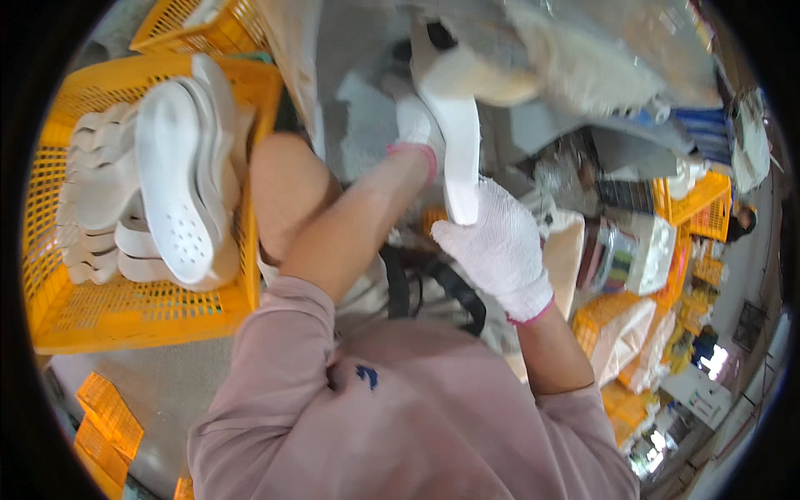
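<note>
A white shoe sole (462,158) stands on edge in front of me, its far end against a rounded cream-coloured part (483,79) of a machine wrapped in clear plastic. My right hand (496,237), in a white knit glove with a pink cuff, is closed round the near end of the sole. Along the sole's left side, my left hand (417,123) wears the same kind of glove and seems to touch its edge. Its fingers are partly hidden and blurred, so their grip does not show.
On my left a yellow plastic crate (146,329) holds several white soles (175,179), stacked and nested. Another yellow crate (200,33) is behind it. More yellow crates (617,325) with pale bags line the right side. Clear plastic sheeting (600,50) hangs over the machine.
</note>
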`<control>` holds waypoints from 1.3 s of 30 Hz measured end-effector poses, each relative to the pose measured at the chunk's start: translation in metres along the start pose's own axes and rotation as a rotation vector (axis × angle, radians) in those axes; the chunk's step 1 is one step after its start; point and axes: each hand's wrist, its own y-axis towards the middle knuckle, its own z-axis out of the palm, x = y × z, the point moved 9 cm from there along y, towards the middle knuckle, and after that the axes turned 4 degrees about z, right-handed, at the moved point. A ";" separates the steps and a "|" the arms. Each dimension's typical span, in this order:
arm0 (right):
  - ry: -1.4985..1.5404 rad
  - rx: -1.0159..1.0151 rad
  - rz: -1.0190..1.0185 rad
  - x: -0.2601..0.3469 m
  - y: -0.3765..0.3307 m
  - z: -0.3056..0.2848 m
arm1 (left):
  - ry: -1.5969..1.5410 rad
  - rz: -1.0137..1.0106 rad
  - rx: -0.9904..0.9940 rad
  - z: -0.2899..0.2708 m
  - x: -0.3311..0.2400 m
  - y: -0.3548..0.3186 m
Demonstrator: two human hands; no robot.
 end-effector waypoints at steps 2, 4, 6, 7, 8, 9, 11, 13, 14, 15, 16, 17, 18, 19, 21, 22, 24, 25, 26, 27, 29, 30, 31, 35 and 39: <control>-0.523 0.058 -0.544 0.042 0.029 0.001 | 0.101 0.067 0.010 0.020 -0.019 0.003; -0.305 0.137 -0.478 0.047 0.034 -0.009 | 0.099 0.082 -0.001 0.030 -0.022 -0.006; -0.419 0.200 -0.417 0.036 0.003 -0.003 | -0.003 0.005 -0.012 0.030 -0.007 -0.023; -0.055 0.146 -0.153 0.012 -0.017 -0.007 | -0.098 -0.083 -0.011 0.028 0.011 -0.036; 0.275 0.140 0.153 -0.026 -0.048 0.003 | -0.134 -0.073 -0.031 0.023 0.019 -0.048; 0.123 0.252 0.182 -0.053 -0.072 0.008 | -0.152 -0.033 0.006 0.023 0.024 -0.056; 0.537 -0.042 0.392 -0.119 -0.108 0.000 | -0.117 -0.006 -0.015 0.018 0.034 -0.065; 1.298 -0.204 0.495 -0.148 -0.120 0.003 | 0.075 0.044 -0.019 0.024 0.031 -0.065; 1.167 -0.203 0.554 -0.153 -0.113 0.003 | 0.205 0.131 0.021 0.034 0.019 -0.063; 1.089 -0.226 0.525 -0.149 -0.098 -0.004 | 0.376 0.312 0.065 0.051 -0.002 -0.063; 0.998 -0.222 0.571 -0.142 -0.086 -0.005 | 0.567 0.360 0.025 0.058 -0.017 -0.065; 0.701 -0.174 0.430 -0.125 -0.070 -0.013 | 0.828 0.438 -0.012 0.071 -0.033 -0.072; 0.753 -0.109 0.313 -0.106 -0.063 -0.012 | 1.021 0.442 -0.067 0.077 -0.047 -0.084; 0.829 -0.004 0.317 -0.101 -0.065 -0.004 | 1.155 0.427 -0.089 0.084 -0.058 -0.100; 0.873 0.003 0.285 -0.109 -0.091 -0.005 | 1.477 0.351 0.048 0.096 -0.076 -0.141; 0.958 -0.030 0.345 -0.130 -0.112 -0.004 | 1.675 0.332 0.142 0.098 -0.089 -0.167; 0.610 -0.229 0.331 -0.178 -0.157 -0.029 | 1.992 0.686 0.046 0.095 -0.159 -0.223; 0.502 -0.230 0.412 -0.208 -0.181 -0.031 | 2.167 0.913 -0.075 0.087 -0.195 -0.248; 0.438 -0.331 0.432 -0.229 -0.199 -0.041 | 2.314 1.109 -0.330 0.080 -0.240 -0.269; 0.169 -0.137 0.579 -0.256 -0.215 -0.029 | 2.464 1.147 -0.603 0.064 -0.277 -0.282; -0.393 0.261 0.809 -0.299 -0.238 -0.011 | 2.605 0.670 -0.860 0.012 -0.333 -0.286; -0.167 0.113 0.699 -0.294 -0.227 -0.013 | 2.458 0.411 -0.761 -0.015 -0.348 -0.287; 0.019 0.029 0.664 -0.291 -0.218 -0.012 | 2.102 0.466 -0.602 -0.024 -0.354 -0.297; 0.316 -0.203 0.285 -0.214 -0.159 -0.002 | 0.753 0.521 -0.469 -0.044 -0.342 -0.355; 0.504 -0.103 0.058 -0.080 -0.106 0.028 | 1.577 0.662 -0.339 0.020 -0.295 -0.384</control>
